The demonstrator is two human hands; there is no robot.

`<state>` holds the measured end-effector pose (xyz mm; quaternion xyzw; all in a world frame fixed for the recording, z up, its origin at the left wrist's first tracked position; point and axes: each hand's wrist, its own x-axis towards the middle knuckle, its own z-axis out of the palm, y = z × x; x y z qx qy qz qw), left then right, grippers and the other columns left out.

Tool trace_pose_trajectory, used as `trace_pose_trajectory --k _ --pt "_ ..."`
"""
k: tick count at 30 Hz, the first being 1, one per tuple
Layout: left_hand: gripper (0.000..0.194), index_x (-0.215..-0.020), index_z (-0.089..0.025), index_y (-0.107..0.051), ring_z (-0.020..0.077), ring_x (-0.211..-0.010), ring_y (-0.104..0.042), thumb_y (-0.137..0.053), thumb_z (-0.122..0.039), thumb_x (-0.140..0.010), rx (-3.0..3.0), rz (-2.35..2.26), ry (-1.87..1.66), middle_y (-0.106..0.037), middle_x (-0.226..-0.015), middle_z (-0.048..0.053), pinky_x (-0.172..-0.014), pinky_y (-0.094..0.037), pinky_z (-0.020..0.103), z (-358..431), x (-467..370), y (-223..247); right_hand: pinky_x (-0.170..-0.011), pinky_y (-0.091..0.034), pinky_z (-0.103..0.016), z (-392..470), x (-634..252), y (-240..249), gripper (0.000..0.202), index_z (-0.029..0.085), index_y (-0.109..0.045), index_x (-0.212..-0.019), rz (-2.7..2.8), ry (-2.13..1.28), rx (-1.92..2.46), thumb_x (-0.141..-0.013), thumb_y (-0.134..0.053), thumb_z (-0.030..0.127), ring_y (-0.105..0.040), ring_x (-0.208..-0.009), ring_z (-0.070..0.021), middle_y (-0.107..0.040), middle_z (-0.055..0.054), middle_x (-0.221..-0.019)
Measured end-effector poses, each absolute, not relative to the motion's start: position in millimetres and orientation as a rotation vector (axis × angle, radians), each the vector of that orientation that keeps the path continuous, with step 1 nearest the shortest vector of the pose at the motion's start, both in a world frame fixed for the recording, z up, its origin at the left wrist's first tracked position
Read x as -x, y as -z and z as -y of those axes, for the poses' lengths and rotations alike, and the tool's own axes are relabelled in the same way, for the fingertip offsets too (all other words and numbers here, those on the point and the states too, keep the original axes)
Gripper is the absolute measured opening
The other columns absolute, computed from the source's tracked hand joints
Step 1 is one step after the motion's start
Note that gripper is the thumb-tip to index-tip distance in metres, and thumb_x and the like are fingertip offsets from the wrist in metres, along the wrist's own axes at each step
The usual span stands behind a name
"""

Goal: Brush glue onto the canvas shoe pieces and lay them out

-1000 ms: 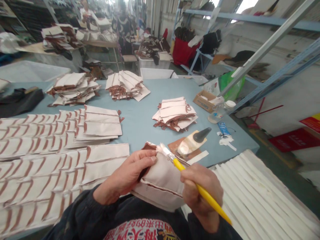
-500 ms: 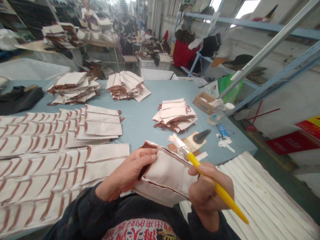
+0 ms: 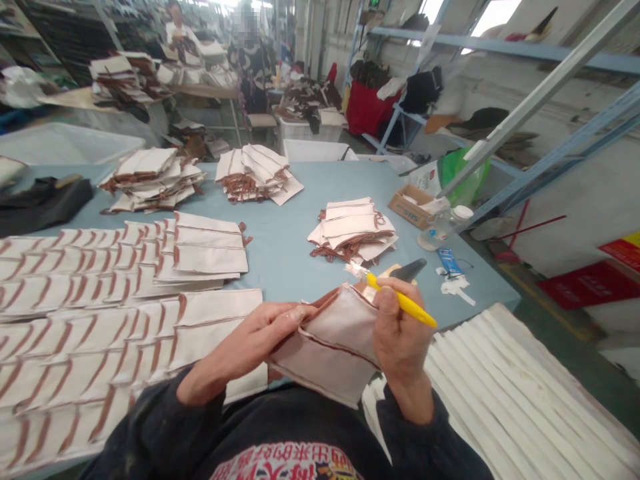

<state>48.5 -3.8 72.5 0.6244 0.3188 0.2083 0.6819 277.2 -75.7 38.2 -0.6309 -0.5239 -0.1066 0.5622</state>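
Observation:
A cream sewn panel piece with brown seams [image 3: 320,367] is held tilted in front of my chest, its brown inner side showing along the upper edge. My left hand [image 3: 265,330] is closed on its left edge, thumb on top. In my right hand [image 3: 403,333] is a paintbrush with a yellow handle [image 3: 411,307], its pale bristles pointing up and left past the piece's top edge. The right hand is beside the piece's right side; whether it also grips the piece is hard to see. Behind the brush lies a dark-handled tool [image 3: 411,269], partly hidden.
Overlapping rows of similar cream pieces [image 3: 125,320] cover the table's left. Brown-edged stacks [image 3: 350,230] stand farther back. A small cardboard box [image 3: 411,208] and a clear jar [image 3: 440,230] sit at the right. Long white strips [image 3: 525,387] lie at lower right. People work in the background.
My right hand has moved up and slightly left with the paintbrush, which now lies flatter. The piece has tilted, showing more of its lower panel. The left hand still holds it.

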Motion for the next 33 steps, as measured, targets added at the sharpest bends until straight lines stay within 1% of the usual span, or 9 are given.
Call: trace_pose_trajectory --k 3,5,9,11,14,19,22,26,33 --pt "0.033 -0.125 -0.023 -0.085 0.0266 -0.107 -0.073 -0.075 -0.04 -0.098 -1.636 -0.752 -0.575 -0.083 -0.122 0.009 -0.095 -0.055 0.031 5 -40 -59 -0.075 -0.057 -0.034 75 -286 -43 0.038 0.019 -0.072 -0.104 1.185 0.23 1.532 -0.113 -0.052 0.05 -0.073 -0.077 -0.0205 -0.075 -0.005 -0.086" --pt "0.032 -0.125 -0.022 -0.083 0.025 -0.104 -0.073 -0.076 -0.032 -0.096 -1.78 -0.778 -0.624 -0.083 -0.12 0.01 -0.097 -0.055 0.032 8 -41 -49 -0.075 -0.057 -0.034 74 -289 -43 0.04 0.019 -0.072 -0.105 1.169 0.195 1.546 -0.113 -0.051 0.052 -0.072 -0.076 -0.0206 -0.074 -0.005 -0.085" --pt "0.013 -0.093 -0.018 -0.077 0.0196 -0.085 -0.068 -0.065 -0.022 -0.097 -1.928 -0.734 -0.591 -0.077 -0.092 0.007 -0.083 -0.052 0.028 13 -51 -41 -0.071 -0.057 -0.033 66 -292 -38 0.041 0.018 -0.072 -0.104 1.159 0.173 1.561 -0.113 -0.052 0.053 -0.07 -0.069 -0.0197 -0.071 -0.003 -0.077" --pt "0.02 -0.082 -0.019 -0.069 0.0165 -0.074 -0.062 -0.058 -0.022 -0.099 -1.92 -0.657 -0.485 -0.07 -0.08 0.003 -0.073 -0.046 0.026 15 -57 -42 -0.068 -0.057 -0.032 58 -292 -34 0.042 0.018 -0.072 -0.102 1.16 0.163 1.567 -0.113 -0.05 0.053 -0.069 -0.065 -0.0195 -0.069 -0.001 -0.072" --pt "0.024 -0.083 -0.02 -0.065 0.0154 -0.07 -0.057 -0.053 -0.025 -0.103 -1.881 -0.585 -0.373 -0.065 -0.077 0.0 -0.07 -0.043 0.026 18 -62 -45 -0.061 -0.056 -0.03 49 -293 -32 0.041 0.019 -0.071 -0.1 1.168 0.147 1.566 -0.112 -0.049 0.052 -0.069 -0.059 -0.0183 -0.069 0.0 -0.067" --pt "0.029 -0.094 -0.019 -0.071 0.019 -0.079 -0.063 -0.049 -0.032 -0.109 -1.862 -0.608 -0.361 -0.072 -0.087 0.005 -0.077 -0.046 0.028 26 -60 -39 -0.051 -0.052 -0.025 81 -285 -52 0.03 0.02 -0.069 -0.092 1.048 0.068 1.443 -0.11 -0.056 0.041 -0.061 -0.047 -0.0132 -0.063 0.005 -0.059" --pt "0.028 -0.1 -0.02 -0.075 0.022 -0.087 -0.068 -0.052 -0.033 -0.11 -1.881 -0.659 -0.386 -0.078 -0.095 0.008 -0.082 -0.049 0.029 30 -52 -33 -0.039 -0.041 -0.02 115 -274 -66 0.03 0.02 -0.07 -0.086 0.969 -0.113 1.411 -0.109 -0.06 0.036 -0.047 -0.036 -0.0096 -0.051 0.008 -0.05" --pt "0.023 -0.11 -0.022 -0.078 0.0235 -0.095 -0.071 -0.057 -0.031 -0.108 -1.949 -0.739 -0.425 -0.082 -0.105 0.01 -0.089 -0.051 0.029 35 -43 -30 -0.033 -0.033 -0.019 138 -258 -70 0.028 0.021 -0.07 -0.085 0.962 -0.241 1.403 -0.109 -0.06 0.032 -0.041 -0.031 -0.0087 -0.048 0.009 -0.046" --pt "0.027 -0.092 -0.02 -0.076 0.021 -0.078 -0.068 -0.055 -0.029 -0.106 -1.857 -0.766 -0.469 -0.078 -0.086 0.008 -0.075 -0.049 0.029 35 -46 -32 -0.031 -0.031 -0.023 137 -244 -63 0.027 0.022 -0.069 -0.089 1.075 -0.311 1.295 -0.109 -0.055 0.032 -0.038 -0.029 -0.0099 -0.046 0.009 -0.047"
